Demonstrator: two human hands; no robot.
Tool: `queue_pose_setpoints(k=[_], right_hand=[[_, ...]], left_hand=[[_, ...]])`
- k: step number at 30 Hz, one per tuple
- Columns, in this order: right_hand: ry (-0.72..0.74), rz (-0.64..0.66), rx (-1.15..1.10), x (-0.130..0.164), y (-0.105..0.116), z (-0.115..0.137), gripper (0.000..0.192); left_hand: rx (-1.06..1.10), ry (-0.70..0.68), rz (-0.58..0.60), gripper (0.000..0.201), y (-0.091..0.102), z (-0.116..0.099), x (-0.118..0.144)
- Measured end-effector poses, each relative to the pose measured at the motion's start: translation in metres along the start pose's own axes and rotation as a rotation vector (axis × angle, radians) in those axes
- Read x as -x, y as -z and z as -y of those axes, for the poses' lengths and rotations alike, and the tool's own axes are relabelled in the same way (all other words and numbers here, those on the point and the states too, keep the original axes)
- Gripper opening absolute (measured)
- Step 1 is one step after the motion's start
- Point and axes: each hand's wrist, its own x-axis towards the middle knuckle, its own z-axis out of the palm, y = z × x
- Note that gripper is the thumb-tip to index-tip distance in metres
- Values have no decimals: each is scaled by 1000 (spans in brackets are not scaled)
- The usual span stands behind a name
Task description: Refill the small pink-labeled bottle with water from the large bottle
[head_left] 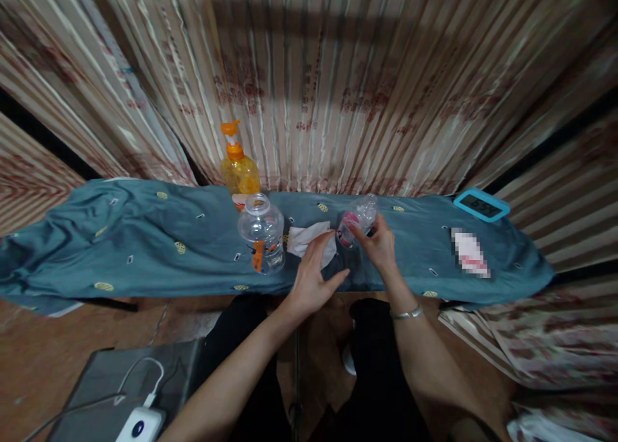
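Note:
My right hand point(379, 244) grips a small clear plastic bottle point(358, 217) with a pink label, holding it tilted just above the blue-green cloth point(145, 242) on the table. My left hand point(313, 273) hovers open beside it, fingers spread over a crumpled white tissue point(304, 238). A silver bracelet point(405, 313) sits on my right wrist. To the left of the tissue stands a larger clear bottle point(261, 233) with an open mouth and an orange label.
An orange pump dispenser bottle point(238, 165) stands at the back of the table against the striped curtain. A teal digital clock point(481, 204) lies at the far right. A white power bank with cable point(141, 423) rests on a grey case by my knees.

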Motion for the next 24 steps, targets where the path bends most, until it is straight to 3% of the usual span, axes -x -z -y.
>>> queue_pose_setpoints(k=[4, 8, 12, 15, 19, 24], right_hand=[[-26, 2, 35, -4, -5, -4, 39], [-43, 5, 47, -6, -8, -6, 36], [-57, 21, 37, -7, -10, -7, 34], [-72, 40, 34, -7, -12, -8, 33], [-104, 49, 39, -6, -13, -9, 31], [-114, 46, 6, -2, -8, -11, 31]], left_hand=[[-41, 9, -99, 54, 31, -15, 26], [-79, 82, -250, 46, 62, -16, 54], [-77, 142, -382, 40, 75, -15, 67], [-4, 145, -200, 26, 61, -9, 61], [-34, 107, 67, 34, 14, 20, 28], [-209, 191, 107, 50, -32, 73, -28]])
